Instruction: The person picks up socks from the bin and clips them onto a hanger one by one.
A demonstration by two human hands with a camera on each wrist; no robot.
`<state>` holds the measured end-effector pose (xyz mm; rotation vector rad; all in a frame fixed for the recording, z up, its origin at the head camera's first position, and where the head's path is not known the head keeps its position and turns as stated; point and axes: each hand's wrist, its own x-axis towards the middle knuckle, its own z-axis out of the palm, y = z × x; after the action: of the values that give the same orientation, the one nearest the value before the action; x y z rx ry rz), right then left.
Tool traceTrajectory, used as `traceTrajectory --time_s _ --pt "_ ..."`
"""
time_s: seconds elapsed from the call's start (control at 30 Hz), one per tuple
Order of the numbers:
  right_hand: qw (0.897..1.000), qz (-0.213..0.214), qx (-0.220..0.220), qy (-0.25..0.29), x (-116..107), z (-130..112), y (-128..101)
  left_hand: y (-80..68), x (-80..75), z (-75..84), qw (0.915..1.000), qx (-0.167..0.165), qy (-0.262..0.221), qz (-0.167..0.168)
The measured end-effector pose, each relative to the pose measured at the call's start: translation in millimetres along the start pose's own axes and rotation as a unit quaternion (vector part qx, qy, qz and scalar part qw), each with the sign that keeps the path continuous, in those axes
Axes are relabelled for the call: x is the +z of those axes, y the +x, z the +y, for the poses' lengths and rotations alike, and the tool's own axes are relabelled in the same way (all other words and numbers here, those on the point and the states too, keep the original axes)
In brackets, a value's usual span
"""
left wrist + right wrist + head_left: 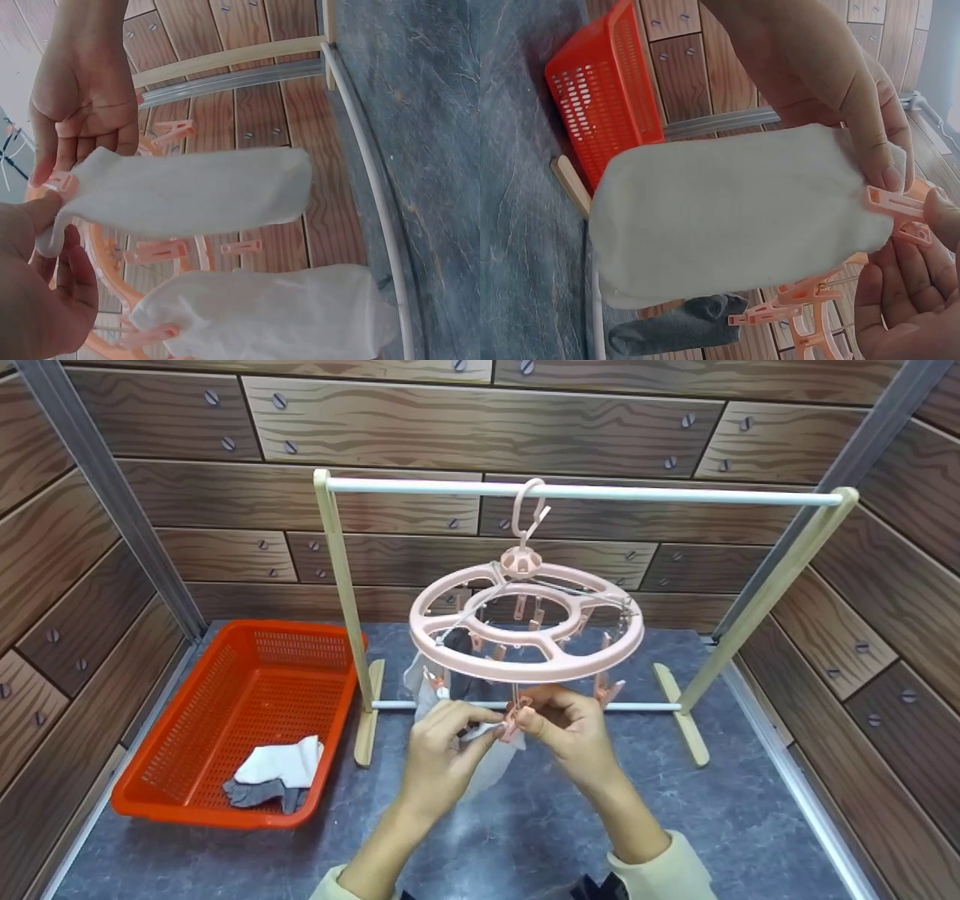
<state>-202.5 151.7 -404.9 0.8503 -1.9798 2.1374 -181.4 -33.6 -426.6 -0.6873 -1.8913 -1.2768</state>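
A white sock (735, 214) hangs from a pink clothespin (892, 202) under the front edge of the round pink drying hanger (517, 670). My left hand (442, 742) pinches the sock's cuff between thumb and fingers. From the other side, my right hand (574, 735) grips the clothespin, its thumb on the arms, while the peg's jaws lie over the cuff. Another white sock (262, 307) is pegged beside it in the left wrist view. The right wrist view shows a grey sock (679, 326) clipped to a different peg.
The hanger's hook loops over the white rail (637, 493) of a wooden-legged stand. An orange basket (120, 791) on the left contains white fabric (281, 765) and grey fabric (266, 793). Several unused pegs dangle under the rings, one (606, 688) close right of my right hand.
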Motion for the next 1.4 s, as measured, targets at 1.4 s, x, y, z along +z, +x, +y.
traceTrajectory --time_s 1.4 --pt "0.862 0.059 -0.272 -0.424 -35.4 -21.0 -0.4 28.1 -2.2 -3.9 0.9593 0.073 0.250 -0.108"
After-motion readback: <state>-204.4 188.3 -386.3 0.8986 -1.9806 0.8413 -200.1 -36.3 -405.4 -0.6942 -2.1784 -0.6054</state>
